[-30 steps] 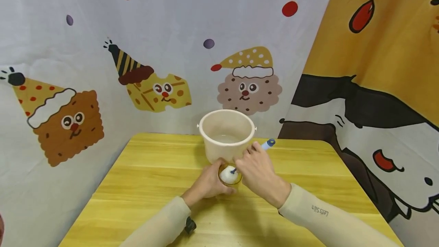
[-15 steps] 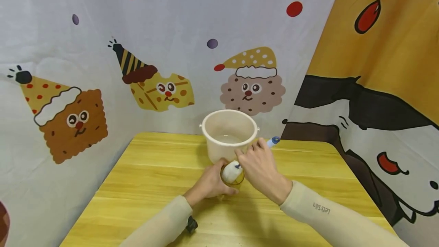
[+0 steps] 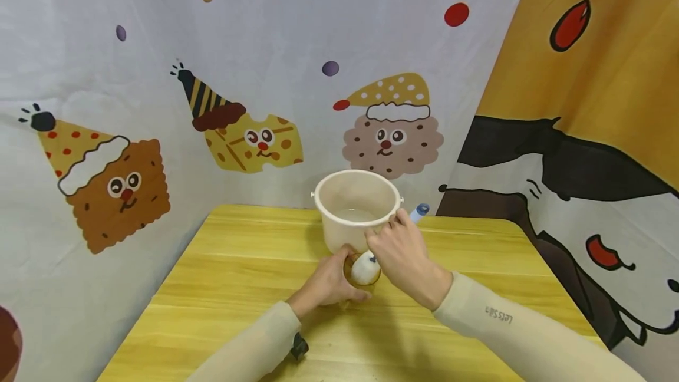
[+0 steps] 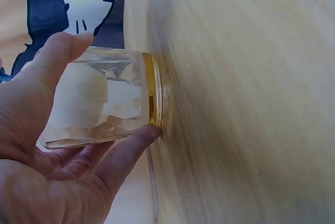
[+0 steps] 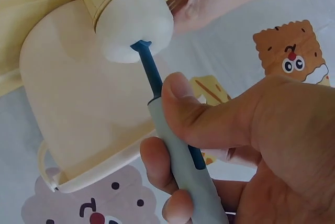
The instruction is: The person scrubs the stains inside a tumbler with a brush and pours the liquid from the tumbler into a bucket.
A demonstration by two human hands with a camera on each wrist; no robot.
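An amber see-through glass [image 4: 125,93] stands on the table, with its base against the wood in the left wrist view. My left hand [image 3: 330,280] grips it round the side. Inside sits the white sponge head of a cup brush [image 5: 135,22], partly sticking out at the mouth. My right hand [image 3: 402,255] holds the brush by its pale blue handle [image 5: 183,166], with fingers and thumb wrapped round it. A dark blue neck joins handle and sponge. From the head, the handle's end shows beyond my knuckles, tilted up to the right.
Just behind the glass stands a cream bucket [image 3: 339,236] with what looks like a little water at the bottom. The yellow wood-grain table [image 3: 239,264] ends at a cloth backdrop [image 3: 265,28] printed with cartoon figures.
The sponge was deep in the glass, then rose and leaned to the left, and now leans to the right side of the mouth. Both hands keep their hold; the glass stays in place.
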